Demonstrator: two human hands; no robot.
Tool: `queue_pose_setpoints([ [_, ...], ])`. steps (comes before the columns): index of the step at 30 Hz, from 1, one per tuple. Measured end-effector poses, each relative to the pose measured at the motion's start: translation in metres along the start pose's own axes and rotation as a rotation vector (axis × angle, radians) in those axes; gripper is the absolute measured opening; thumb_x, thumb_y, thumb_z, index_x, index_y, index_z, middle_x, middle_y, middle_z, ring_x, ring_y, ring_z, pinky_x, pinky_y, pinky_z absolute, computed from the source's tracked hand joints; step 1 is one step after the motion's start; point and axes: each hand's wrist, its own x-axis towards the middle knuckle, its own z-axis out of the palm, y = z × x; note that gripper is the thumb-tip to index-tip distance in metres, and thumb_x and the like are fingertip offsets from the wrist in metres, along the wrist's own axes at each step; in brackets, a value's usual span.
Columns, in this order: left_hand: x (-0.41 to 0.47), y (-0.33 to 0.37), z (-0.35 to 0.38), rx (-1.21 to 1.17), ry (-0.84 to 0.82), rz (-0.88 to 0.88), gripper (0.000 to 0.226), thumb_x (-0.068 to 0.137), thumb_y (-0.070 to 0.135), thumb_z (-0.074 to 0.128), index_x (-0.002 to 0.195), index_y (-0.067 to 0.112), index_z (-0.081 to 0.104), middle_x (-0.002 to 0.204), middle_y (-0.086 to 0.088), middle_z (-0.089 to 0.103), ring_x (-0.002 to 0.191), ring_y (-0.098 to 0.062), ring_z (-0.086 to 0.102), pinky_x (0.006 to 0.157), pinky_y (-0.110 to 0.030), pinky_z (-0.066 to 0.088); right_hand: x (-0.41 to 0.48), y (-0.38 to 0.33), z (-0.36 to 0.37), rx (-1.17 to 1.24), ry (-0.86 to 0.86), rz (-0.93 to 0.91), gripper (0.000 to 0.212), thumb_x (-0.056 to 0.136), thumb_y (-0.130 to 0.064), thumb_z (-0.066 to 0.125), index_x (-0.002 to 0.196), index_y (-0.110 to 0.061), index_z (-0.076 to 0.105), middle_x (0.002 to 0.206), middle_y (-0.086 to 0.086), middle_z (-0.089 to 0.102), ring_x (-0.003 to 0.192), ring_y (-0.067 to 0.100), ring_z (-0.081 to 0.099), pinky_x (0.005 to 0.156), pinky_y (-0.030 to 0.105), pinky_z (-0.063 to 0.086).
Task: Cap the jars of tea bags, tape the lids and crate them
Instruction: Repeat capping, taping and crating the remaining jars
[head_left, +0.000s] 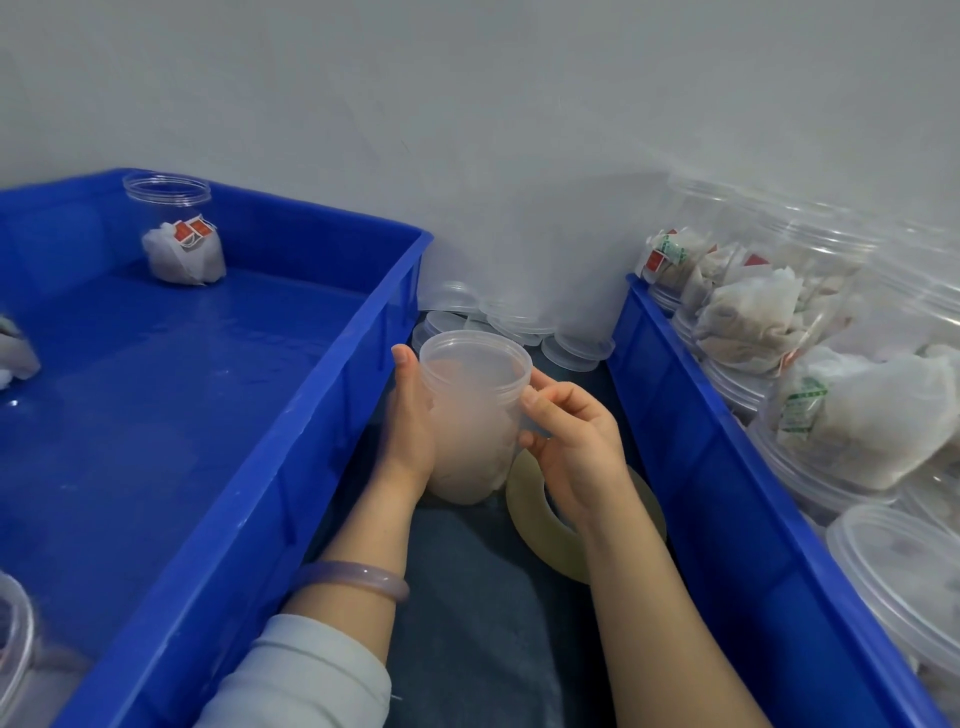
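A clear plastic jar of tea bags (470, 431) with a translucent lid (474, 364) on top is held between the two blue crates. My left hand (410, 421) grips its left side. My right hand (571, 441) pinches the jar's right side just under the lid. A roll of clear tape (540, 535) lies flat on the dark cloth, below my right wrist. The left crate (291, 431) holds an open jar of tea bags (179, 234) at its far end. The right crate (696, 447) is full of jars of tea bags (753, 306).
Loose translucent lids (514, 327) are piled against the wall between the crates. Parts of other jars show at the left crate's left edge (15, 353) and bottom corner (15, 649). A grey wall stands close behind.
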Motion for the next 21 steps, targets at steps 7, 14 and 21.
queue_pose_setpoints([
  [7,-0.001,0.001,-0.003,-0.010,-0.021,-0.041,0.080,0.059,0.078,0.033,0.084,0.011,0.069,0.086,-0.015,0.071,0.088,-0.031,0.066,0.092,-0.049,0.048,0.004,0.008,-0.005,0.039,0.157,0.091,0.013,0.076,-0.008,0.070,0.067,-0.015,0.064,0.070,0.002,0.065,0.064,0.015,0.057,0.056,0.025,0.051],
  [14,-0.005,0.005,0.000,-0.001,0.001,-0.051,0.077,0.060,0.081,0.037,0.072,0.015,0.075,0.088,-0.017,0.070,0.095,-0.036,0.064,0.098,-0.055,0.043,0.011,0.001,0.018,-0.174,0.279,0.003,0.023,0.095,-0.042,0.047,0.092,-0.029,0.066,0.094,-0.009,0.072,0.087,0.003,0.068,0.069,0.019,0.053],
  [21,-0.009,0.008,-0.002,-0.028,-0.032,-0.002,0.076,0.074,0.072,0.032,0.097,0.009,0.069,0.113,-0.026,0.063,0.113,-0.039,0.057,0.105,-0.055,0.036,0.008,-0.001,0.055,-0.318,0.333,-0.105,0.043,0.090,-0.055,0.047,0.079,-0.018,0.068,0.082,0.001,0.070,0.079,0.010,0.066,0.071,0.022,0.051],
])
